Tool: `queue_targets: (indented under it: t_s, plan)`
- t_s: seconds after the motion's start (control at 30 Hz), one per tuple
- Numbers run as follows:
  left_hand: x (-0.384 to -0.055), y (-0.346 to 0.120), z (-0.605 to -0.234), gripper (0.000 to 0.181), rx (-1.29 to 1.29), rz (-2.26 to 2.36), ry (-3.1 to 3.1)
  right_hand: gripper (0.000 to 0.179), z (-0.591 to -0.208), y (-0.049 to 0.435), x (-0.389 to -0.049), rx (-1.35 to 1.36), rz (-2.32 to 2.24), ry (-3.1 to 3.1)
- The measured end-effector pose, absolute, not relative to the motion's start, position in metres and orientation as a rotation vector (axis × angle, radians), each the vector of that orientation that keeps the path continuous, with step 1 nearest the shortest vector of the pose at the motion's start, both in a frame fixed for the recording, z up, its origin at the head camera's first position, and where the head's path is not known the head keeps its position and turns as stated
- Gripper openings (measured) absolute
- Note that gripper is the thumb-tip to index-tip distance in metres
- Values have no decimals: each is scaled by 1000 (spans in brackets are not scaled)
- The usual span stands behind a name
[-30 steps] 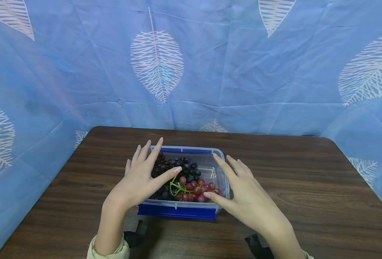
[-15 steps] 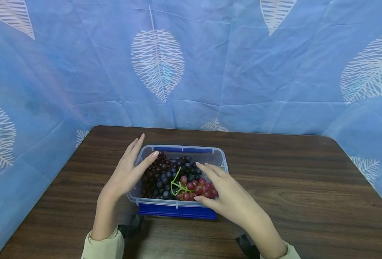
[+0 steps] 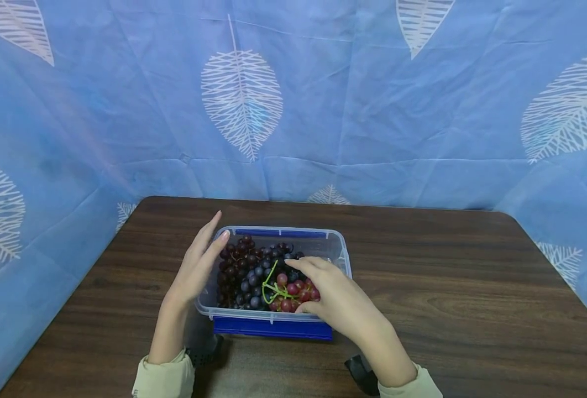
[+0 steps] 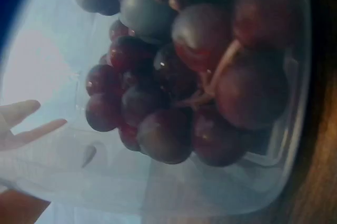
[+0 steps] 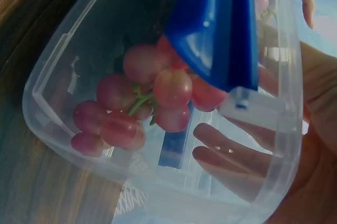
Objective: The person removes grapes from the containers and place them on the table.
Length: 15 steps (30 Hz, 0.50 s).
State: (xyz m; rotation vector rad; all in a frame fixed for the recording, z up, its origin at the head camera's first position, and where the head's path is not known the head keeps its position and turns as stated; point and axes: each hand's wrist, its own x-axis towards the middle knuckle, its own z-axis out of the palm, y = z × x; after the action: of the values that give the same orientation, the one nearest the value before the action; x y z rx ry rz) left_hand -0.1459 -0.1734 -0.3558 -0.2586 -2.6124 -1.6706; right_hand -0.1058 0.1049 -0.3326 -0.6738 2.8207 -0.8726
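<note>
A clear plastic box [image 3: 234,313] with a blue latch flap [image 3: 272,330] along its front holds grapes. Dark grapes [image 3: 246,271] fill its left and middle. A bunch of red grapes [image 3: 293,291] with a bare green stem [image 3: 272,287] lies at the front right. My left hand [image 3: 191,271] is upright beside the box's left side, fingers extended, holding nothing. Over the right part reaches my right hand [image 3: 340,298], its fingers spread above the red grapes and its thumb near the front rim. In the right wrist view, its fingers [image 5: 231,155] show past the red bunch, apart from it.
The box stands on a dark wooden table [image 3: 447,287], near its middle. Behind the table hangs a blue cloth [image 3: 323,99] with white leaf prints. A black wrist-worn device [image 3: 362,375] sits under the right wrist, another [image 3: 205,351] under the left.
My left hand has drawn left from above the dark grapes to the box's left side. My right hand has moved left, from the box's right edge to over the red grapes.
</note>
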Motion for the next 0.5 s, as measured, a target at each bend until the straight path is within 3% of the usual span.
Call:
queue_targets:
  t_s: [0.17, 0.5]
  plan:
    - [-145, -173, -359, 69, -301, -1604, -2649, 72, -333, 105, -107, -636, -839, 2828]
    - [-142, -165, -357, 87, -334, -1110, -2967, 61, -339, 106, -109, -650, -855, 2837]
